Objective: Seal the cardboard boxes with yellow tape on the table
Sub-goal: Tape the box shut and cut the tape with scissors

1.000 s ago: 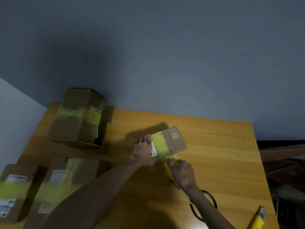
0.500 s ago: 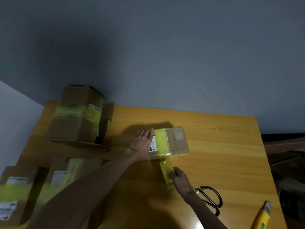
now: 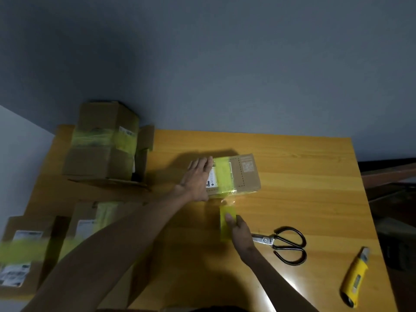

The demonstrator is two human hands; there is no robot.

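yellow tape (image 3: pixel 227 228), brown box (image 3: pixel 246 176), yellow knife (image 3: pixel 355 278), black-handled scissors (image 3: pixel 286 244)

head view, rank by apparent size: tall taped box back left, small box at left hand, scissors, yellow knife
1. tall taped box
2. small box
3. scissors and yellow knife: similar length, and the knife is nearer the camera, so not ranked
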